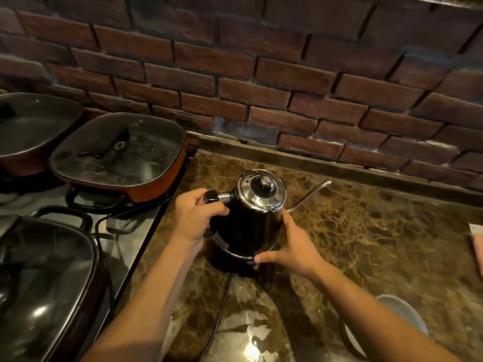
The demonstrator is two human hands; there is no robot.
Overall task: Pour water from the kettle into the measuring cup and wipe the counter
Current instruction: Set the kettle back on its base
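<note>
Nearest, at the lower right edge of the view, a round white-rimmed vessel (pixel 400 322) sits blurred on the brown veined marble bench (pixel 352 231); whether it is the measuring cup cannot be told. A thin black cord (pixel 222 304) runs across the glossy stone from the lower edge up to the black kettle base (pixel 230 265). Two bare forearms reach forward from the bottom of the view. The right hand (pixel 290 249) is spread against the lower right side of the black gooseneck kettle with a chrome lid (pixel 251 220), thumb lying along the silver band where the body meets the base, fingers curving behind. The left hand (pixel 194 218) is closed around the kettle's black handle (pixel 211 197), just below its chrome collar. The kettle stands in the middle of the bench, seemingly on the base and leaning slightly, its slender silver spout (pixel 311 192) pointing right and away. At the left, three glass-lidded rectangular pans (pixel 117 158) rest on a dark stove (pixel 125 231). A pinkish object (pixel 477 244) is cut off at the right edge. Farthest back rises a dark red brick wall (pixel 261 74).
</note>
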